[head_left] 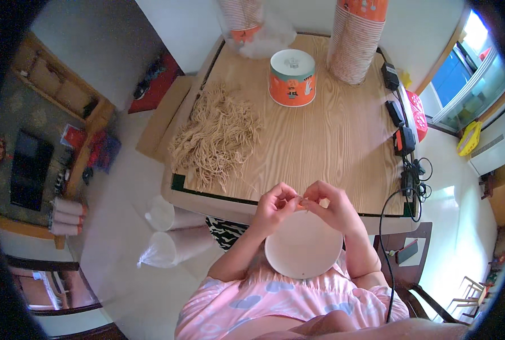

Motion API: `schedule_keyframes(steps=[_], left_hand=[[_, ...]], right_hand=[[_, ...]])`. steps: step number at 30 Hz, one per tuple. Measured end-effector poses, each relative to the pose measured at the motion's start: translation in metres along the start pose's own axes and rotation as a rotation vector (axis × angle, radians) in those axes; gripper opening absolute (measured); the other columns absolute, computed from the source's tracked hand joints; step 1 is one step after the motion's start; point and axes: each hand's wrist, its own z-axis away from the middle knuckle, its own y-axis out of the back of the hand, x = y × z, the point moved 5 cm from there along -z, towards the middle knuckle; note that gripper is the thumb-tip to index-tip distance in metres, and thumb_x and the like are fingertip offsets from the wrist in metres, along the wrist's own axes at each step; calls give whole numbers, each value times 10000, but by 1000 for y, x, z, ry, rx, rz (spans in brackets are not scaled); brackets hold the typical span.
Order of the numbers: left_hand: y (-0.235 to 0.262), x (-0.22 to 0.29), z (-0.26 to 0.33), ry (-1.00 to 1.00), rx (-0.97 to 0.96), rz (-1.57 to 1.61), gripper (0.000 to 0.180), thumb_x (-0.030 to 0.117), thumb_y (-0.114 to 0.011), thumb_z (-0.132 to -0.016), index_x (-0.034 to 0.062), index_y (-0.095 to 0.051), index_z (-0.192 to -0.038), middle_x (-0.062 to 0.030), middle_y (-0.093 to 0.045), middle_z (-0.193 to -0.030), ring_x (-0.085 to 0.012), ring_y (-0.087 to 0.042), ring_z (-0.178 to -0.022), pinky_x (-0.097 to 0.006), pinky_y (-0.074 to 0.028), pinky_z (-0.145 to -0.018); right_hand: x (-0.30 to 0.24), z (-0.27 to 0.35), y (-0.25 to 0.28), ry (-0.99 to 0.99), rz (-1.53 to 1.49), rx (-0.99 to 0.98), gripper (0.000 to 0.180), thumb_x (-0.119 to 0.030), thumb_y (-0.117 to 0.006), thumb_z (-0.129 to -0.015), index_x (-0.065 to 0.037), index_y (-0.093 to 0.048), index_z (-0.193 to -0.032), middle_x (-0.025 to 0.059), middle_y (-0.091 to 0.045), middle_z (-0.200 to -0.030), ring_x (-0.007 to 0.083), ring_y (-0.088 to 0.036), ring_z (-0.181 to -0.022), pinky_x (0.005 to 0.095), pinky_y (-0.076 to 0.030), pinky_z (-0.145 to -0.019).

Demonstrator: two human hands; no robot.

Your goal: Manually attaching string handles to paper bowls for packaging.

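Note:
A white-lined paper bucket (303, 246) rests in my lap, its mouth tipped toward me and a small hole in its near rim. At its far rim my left hand (278, 204) is closed in a pinch, and so is my right hand (330, 207), their fingertips almost meeting. Between them is a bit of thin tan cord, mostly hidden by the fingers. A loose heap of tan cords (218, 136) lies on the table's left side, with one strand trailing toward my left hand. Farther back, an orange and green paper bucket (292, 79) stands upside down on the tabletop.
A tall stack of nested buckets (357, 42) and a bagged stack (244, 22) stand at the table's back. Power adapters (404, 140) and black cables line its right edge. Bagged bucket stacks (179, 247) lie on the floor to the left. One cable hangs beside my right arm.

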Motion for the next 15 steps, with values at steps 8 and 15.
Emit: schedule_keyframes(steps=[8,15], left_hand=[[4,8,-4,-21,10,-47,69,76,-595,-886,37,-539,-883,30,-564,-778,-10,-529,-695,-176,-456,-609],[7,2,-7,-11,-22,-11,82,61,-597,-879,23,-544,-930,1,-594,-807,-47,-572,-727,-204,-489,-640]], right_hand=[[26,-6,-7,-193,-207,-210,64,-57,-631,-847,-12,-597,-878,-15,-600,-747,59,-567,-724,207,-459,-631],[48,-5,-11,-289,-576,-269,34,-56,-599,-877,-30,-580,-868,-24,-597,-743,31,-561,-682,163,-434,-579]])
